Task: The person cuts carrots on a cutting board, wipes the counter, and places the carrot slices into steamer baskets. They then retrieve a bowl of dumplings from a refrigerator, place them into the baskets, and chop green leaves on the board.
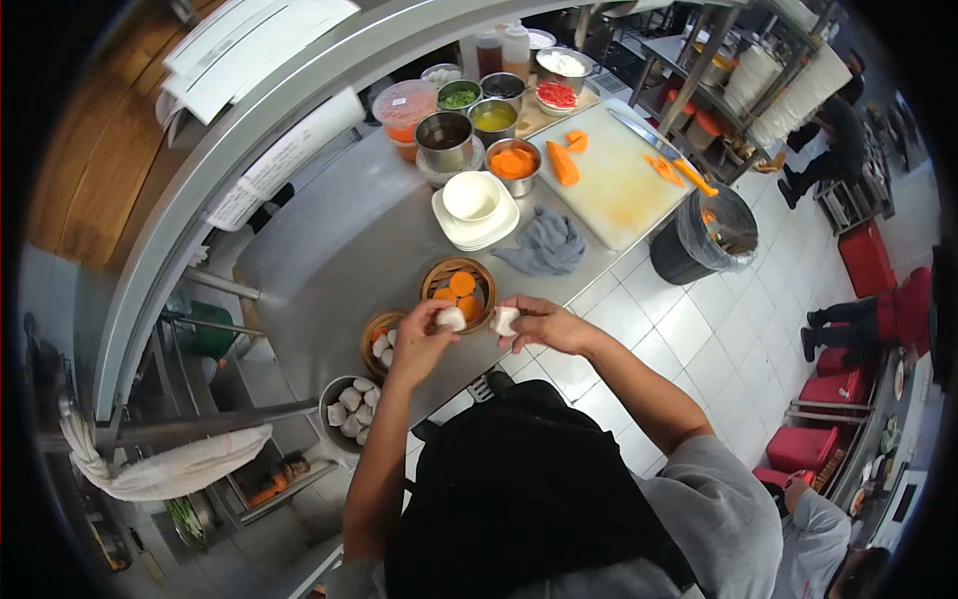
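My left hand point(429, 339) holds a white dumpling point(452, 318) between its fingers, over the near left side of a bamboo steamer point(488, 281). In my right hand point(539, 326) is another white dumpling point(505, 320), just right of the steamer. Orange carrot slices point(462, 284) lie inside this steamer. A second bamboo steamer point(370, 339), partly behind my left hand, has white dumplings point(382, 344) and some orange in it. Nearer to me, a metal pot point(327, 407) contains several white dumplings point(350, 399).
Beyond the steamers are stacked white dishes point(473, 240), a grey cloth point(551, 245), metal containers point(443, 140) and a cutting board point(619, 195) with carrot pieces and a knife point(649, 135). A bin point(683, 250) stands off the table's right edge. Other people are at the right.
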`<state>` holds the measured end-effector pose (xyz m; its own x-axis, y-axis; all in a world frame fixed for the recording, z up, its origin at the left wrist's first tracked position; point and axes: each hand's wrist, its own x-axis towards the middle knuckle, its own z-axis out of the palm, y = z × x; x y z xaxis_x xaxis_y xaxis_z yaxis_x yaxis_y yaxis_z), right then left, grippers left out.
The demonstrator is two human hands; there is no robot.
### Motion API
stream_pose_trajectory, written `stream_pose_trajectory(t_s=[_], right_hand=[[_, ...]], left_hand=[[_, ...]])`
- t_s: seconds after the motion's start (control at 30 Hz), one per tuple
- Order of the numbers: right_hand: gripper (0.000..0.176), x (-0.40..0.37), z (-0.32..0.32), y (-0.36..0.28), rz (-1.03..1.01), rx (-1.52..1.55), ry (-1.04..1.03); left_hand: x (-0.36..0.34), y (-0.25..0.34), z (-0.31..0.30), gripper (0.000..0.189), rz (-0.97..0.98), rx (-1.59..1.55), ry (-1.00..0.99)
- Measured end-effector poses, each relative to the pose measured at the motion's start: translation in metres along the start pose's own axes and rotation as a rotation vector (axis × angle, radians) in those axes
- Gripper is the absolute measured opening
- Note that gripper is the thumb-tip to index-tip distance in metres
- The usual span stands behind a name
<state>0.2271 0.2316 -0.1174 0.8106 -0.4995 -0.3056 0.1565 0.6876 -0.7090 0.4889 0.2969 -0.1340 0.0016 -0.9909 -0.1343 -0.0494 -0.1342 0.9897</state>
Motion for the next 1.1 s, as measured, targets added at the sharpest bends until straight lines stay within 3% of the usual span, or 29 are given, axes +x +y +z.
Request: stream_pose_trajectory(t_s=[0.07,0.1,0.17,0.23,0.3,0.37,0.7,0.9,0.93,0.97,1.03,1.1], right_hand=[[0.041,0.013,0.004,-0.015,-0.064,-0.544,0.071],[0.041,0.025,0.002,-0.018,-0.056,-0.55,0.063],[0.04,0.054,-0.004,-0.018,-0.505,-1.38,0.202],[0.039,0.079,-0.001,-0.022,-0.488,-1.519,0.224],[0.039,0.099,0.007,-0.026,-0.473,-1.656,0.245],[0.033,0.111,0.014,-0.029,-0.296,-1.791,0.296],[0.027,0.127,-0.002,-0.013,-0.439,-1.994,0.179],[0.035,0.109,0.005,-0.022,-0.483,-1.827,0.311],[0.03,0.1,0.02,-0.031,-0.63,-1.739,0.295],[0.03,0.095,0.043,-0.032,-0.642,-1.726,0.26],[0.024,0.083,0.077,-0.024,-0.57,-1.365,0.078],[0.018,0.092,0.114,0.009,-0.752,-1.35,-0.193]], left_hand=[[-0.005,-0.002,-0.013,0.033,0.043,0.075,0.186],[-0.005,0.004,-0.013,0.033,0.042,0.07,0.197],[-0.002,0.014,-0.012,0.035,0.095,0.414,0.314],[0.011,0.001,-0.009,0.032,0.173,0.486,0.351],[0.021,-0.001,-0.004,0.026,0.354,0.903,0.326],[0.031,-0.01,0.0,0.024,0.365,0.864,0.331],[0.042,-0.02,0.011,0.03,0.286,1.103,0.315],[-0.005,0.026,-0.016,0.038,0.36,0.959,0.44],[-0.021,0.037,-0.028,0.039,0.393,0.891,0.454],[-0.043,0.042,-0.045,0.033,0.392,0.897,0.533],[-0.095,0.044,-0.086,0.024,0.344,0.944,0.684],[-0.144,0.041,-0.12,0.023,0.186,1.027,0.735]])
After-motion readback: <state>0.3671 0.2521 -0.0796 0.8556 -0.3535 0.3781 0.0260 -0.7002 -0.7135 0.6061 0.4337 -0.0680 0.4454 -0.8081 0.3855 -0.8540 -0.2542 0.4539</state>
